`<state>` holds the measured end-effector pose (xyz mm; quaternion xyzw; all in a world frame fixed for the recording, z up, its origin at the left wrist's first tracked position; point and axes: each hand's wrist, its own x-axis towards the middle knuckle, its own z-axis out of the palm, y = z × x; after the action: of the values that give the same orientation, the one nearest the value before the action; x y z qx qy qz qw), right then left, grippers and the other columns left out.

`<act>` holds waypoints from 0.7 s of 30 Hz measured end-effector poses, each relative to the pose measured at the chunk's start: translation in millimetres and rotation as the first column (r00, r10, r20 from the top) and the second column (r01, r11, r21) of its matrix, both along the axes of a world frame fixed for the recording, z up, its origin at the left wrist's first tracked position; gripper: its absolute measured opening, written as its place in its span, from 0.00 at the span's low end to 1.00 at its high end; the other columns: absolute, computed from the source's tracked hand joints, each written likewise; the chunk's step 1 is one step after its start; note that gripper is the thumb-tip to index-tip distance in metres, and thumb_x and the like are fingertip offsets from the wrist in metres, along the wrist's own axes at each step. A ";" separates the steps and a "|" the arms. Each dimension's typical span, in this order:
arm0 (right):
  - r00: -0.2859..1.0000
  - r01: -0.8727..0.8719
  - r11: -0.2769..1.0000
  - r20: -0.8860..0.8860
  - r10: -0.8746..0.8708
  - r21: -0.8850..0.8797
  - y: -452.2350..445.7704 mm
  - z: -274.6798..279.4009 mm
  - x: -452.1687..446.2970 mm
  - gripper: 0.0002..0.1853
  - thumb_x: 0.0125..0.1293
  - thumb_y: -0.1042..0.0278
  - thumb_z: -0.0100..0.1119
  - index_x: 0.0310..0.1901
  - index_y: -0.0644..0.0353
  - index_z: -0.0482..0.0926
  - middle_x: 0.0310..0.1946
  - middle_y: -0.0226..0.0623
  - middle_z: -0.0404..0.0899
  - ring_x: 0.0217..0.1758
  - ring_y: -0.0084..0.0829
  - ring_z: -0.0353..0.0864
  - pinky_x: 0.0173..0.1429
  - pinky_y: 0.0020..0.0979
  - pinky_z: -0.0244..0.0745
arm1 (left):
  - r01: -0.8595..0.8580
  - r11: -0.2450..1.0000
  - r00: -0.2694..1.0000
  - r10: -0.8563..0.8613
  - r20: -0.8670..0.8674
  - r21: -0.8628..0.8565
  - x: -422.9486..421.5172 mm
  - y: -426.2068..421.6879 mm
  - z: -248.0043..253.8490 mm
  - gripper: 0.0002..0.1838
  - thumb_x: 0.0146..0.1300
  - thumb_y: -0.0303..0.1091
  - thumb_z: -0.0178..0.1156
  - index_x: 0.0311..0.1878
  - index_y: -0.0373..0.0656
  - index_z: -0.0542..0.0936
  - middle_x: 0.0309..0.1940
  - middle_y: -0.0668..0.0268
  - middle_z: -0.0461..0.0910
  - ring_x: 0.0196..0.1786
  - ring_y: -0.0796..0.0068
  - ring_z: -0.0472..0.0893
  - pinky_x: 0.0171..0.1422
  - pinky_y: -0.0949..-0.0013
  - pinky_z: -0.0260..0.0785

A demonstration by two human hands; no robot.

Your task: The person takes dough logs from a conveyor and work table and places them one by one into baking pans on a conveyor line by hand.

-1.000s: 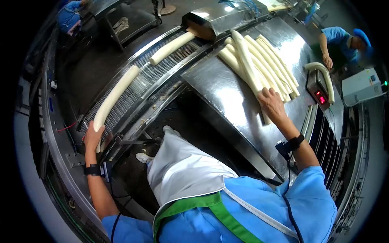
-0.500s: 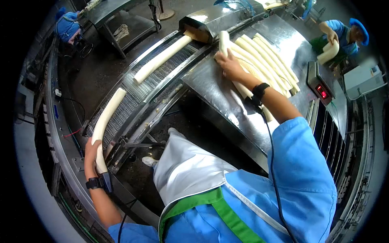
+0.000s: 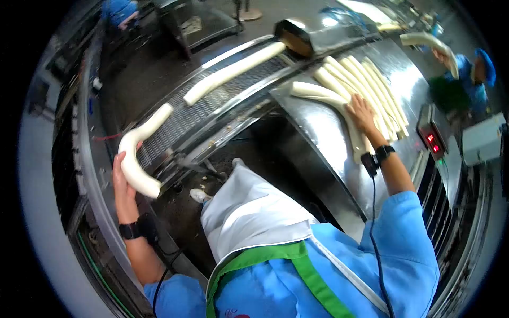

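My left hand [image 3: 125, 177] holds a long, pale cream roll [image 3: 132, 153] near the lower end of the mesh conveyor. The roll sags into a curve, with both ends past my fingers. It looks soft, like dough. On the metal table, my right hand [image 3: 361, 114] lies over a bent pale roll [image 3: 318, 93], fingers stretched out and touching its bend. Beyond my fingers, several similar rolls [image 3: 366, 87] lie side by side. The underside of my right palm is hidden.
Another pale roll [image 3: 233, 73] lies on the mesh conveyor [image 3: 169, 127]. A scale with a red display [image 3: 432, 142] stands at the table's right edge. A co-worker [image 3: 472, 79] at the far right holds a curved roll. Metal rails flank the conveyor.
My left hand has raised its roll, which now bends more. My right hand has moved right across the table, and the roll it held by the raised end now lies bent there.
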<state>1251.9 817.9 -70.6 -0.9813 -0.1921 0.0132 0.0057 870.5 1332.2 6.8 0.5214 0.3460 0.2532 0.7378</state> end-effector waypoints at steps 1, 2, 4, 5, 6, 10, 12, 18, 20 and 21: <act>1.000 0.015 1.000 0.021 -0.015 -0.007 4.1 -5.5 -7.5 0.31 0.59 0.45 0.37 0.60 0.54 0.52 0.61 0.43 0.49 0.64 0.44 0.48 0.62 0.47 0.46 | -0.032 0.999 0.998 0.034 0.051 -0.037 3.5 -15.6 17.5 0.24 0.53 0.39 0.51 0.51 0.33 0.66 0.47 0.58 0.71 0.45 0.75 0.71 0.47 0.74 0.62; 0.993 -0.076 0.997 -0.086 0.076 0.002 14.0 16.0 -22.1 0.33 0.57 0.47 0.45 0.60 0.56 0.52 0.60 0.47 0.50 0.63 0.46 0.49 0.62 0.43 0.48 | 0.036 0.998 0.981 -0.024 0.194 -0.058 7.5 -28.0 31.4 0.24 0.54 0.39 0.50 0.51 0.32 0.65 0.47 0.57 0.71 0.45 0.74 0.72 0.48 0.74 0.63; 0.939 -0.327 0.944 0.095 0.329 -0.043 -11.1 -12.0 -34.9 0.39 0.47 0.57 0.60 0.58 0.61 0.52 0.58 0.51 0.52 0.62 0.48 0.50 0.62 0.41 0.49 | 0.122 0.992 0.921 -0.118 0.371 0.013 -9.6 -23.7 46.4 0.23 0.54 0.37 0.47 0.51 0.32 0.65 0.45 0.54 0.71 0.43 0.73 0.74 0.47 0.72 0.67; 0.922 -0.387 0.922 0.019 0.387 0.001 -20.8 -4.3 -43.2 0.40 0.44 0.60 0.63 0.59 0.59 0.53 0.58 0.51 0.52 0.62 0.48 0.50 0.62 0.41 0.50 | 0.037 0.999 0.912 -0.025 0.410 -0.020 -18.6 -16.6 48.1 0.23 0.54 0.37 0.48 0.51 0.31 0.65 0.42 0.55 0.73 0.40 0.72 0.75 0.45 0.71 0.68; 0.840 -0.538 0.840 0.130 0.527 0.072 -44.5 -19.9 -36.4 0.41 0.43 0.62 0.65 0.59 0.57 0.54 0.59 0.50 0.51 0.62 0.48 0.49 0.62 0.42 0.49 | -0.143 0.989 0.887 0.145 0.438 -0.039 -17.3 -22.6 67.5 0.23 0.53 0.37 0.49 0.49 0.32 0.66 0.40 0.57 0.74 0.39 0.71 0.75 0.44 0.70 0.69; 0.925 -0.362 0.917 -0.063 0.376 0.167 -92.2 -32.7 -46.4 0.47 0.38 0.55 0.67 0.59 0.60 0.53 0.61 0.58 0.40 0.65 0.53 0.40 0.63 0.46 0.44 | -0.539 0.807 0.796 0.392 0.462 0.243 -64.5 1.1 129.1 0.23 0.53 0.40 0.51 0.48 0.34 0.65 0.39 0.55 0.71 0.41 0.66 0.73 0.43 0.66 0.69; 0.948 -0.256 0.961 -0.166 0.271 0.106 -99.5 -29.5 -58.0 0.49 0.35 0.56 0.68 0.59 0.61 0.52 0.61 0.58 0.39 0.64 0.54 0.40 0.63 0.43 0.45 | -0.661 0.651 0.724 0.421 0.546 0.373 -100.5 29.4 139.7 0.27 0.52 0.43 0.50 0.50 0.32 0.62 0.39 0.52 0.69 0.42 0.62 0.73 0.44 0.62 0.70; 0.976 -0.128 0.992 -0.175 0.129 0.020 -73.9 -17.0 -71.1 0.48 0.36 0.54 0.65 0.60 0.55 0.51 0.55 0.71 0.47 0.60 0.60 0.48 0.60 0.43 0.51 | -0.933 0.157 0.333 0.722 0.607 0.325 -196.2 93.3 125.3 0.22 0.49 0.35 0.54 0.45 0.33 0.64 0.36 0.54 0.69 0.41 0.60 0.72 0.42 0.59 0.67; 0.978 -0.100 0.995 -0.182 0.100 0.010 -75.7 -22.7 -62.2 0.48 0.36 0.54 0.65 0.60 0.54 0.51 0.55 0.71 0.47 0.60 0.60 0.49 0.60 0.43 0.51 | -0.968 0.166 0.236 0.850 0.471 0.187 -237.5 129.1 74.9 0.21 0.51 0.38 0.54 0.45 0.36 0.65 0.37 0.60 0.70 0.41 0.65 0.72 0.46 0.61 0.65; 0.979 -0.097 0.995 -0.181 0.099 0.019 -78.1 -27.9 -59.0 0.47 0.37 0.53 0.65 0.61 0.54 0.51 0.55 0.71 0.47 0.60 0.60 0.49 0.60 0.43 0.51 | -0.928 0.335 0.248 0.881 0.402 -0.161 -239.4 111.0 63.6 0.22 0.48 0.35 0.57 0.47 0.38 0.66 0.40 0.60 0.71 0.44 0.64 0.71 0.51 0.64 0.63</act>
<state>1192.9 739.8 -98.6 -0.9653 -0.2389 0.1019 0.0276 631.0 1443.2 70.4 0.1980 0.3993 0.7543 0.4820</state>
